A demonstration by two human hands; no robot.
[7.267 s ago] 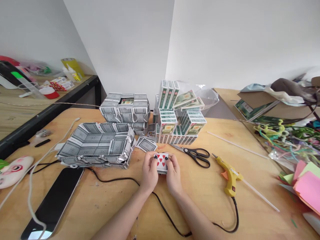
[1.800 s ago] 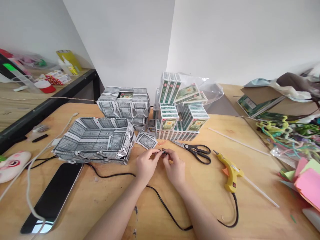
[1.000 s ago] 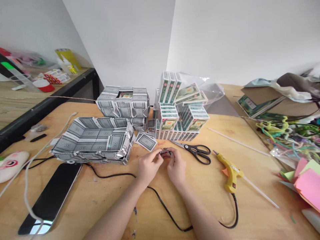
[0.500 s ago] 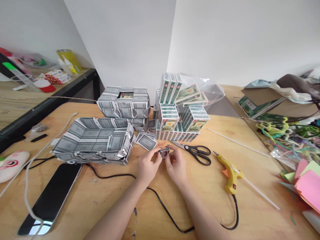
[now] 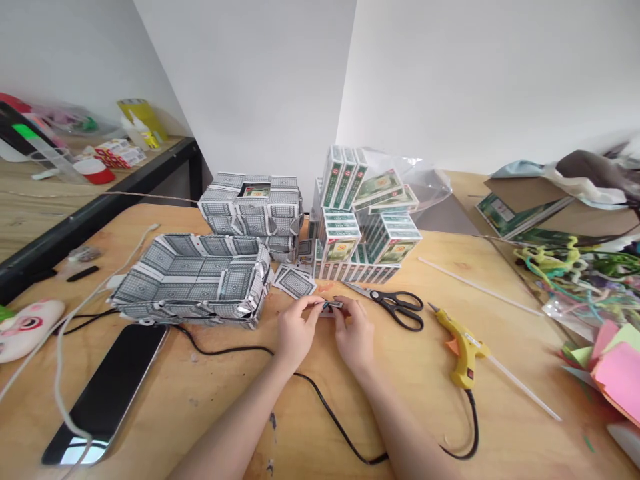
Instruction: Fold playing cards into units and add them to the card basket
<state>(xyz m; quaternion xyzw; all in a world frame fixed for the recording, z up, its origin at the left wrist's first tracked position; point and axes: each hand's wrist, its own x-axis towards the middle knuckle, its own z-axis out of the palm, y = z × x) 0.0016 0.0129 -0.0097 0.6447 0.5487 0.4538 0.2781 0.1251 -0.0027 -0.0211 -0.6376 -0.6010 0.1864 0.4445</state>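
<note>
Card (image 5: 335,305), apparently bent, sits over the middle of the tabletop (image 5: 225,400), pinched between the fingers of the left hand (image 5: 296,328) and the right hand (image 5: 355,333); number of layers cannot be told. Loose cards (image 5: 297,284) lie just beyond, between tray (image 5: 173,311) and boxed decks (image 5: 342,251). Scissors (image 5: 384,299) and glue gun (image 5: 466,352) rest to the right, unheld. In judgement, tray and block (image 5: 253,217) stand largely assembled; held card and loose cards remain unattached. Several seconds earlier, a hearts face showed plainly; now mostly narrow edge shows.
</note>
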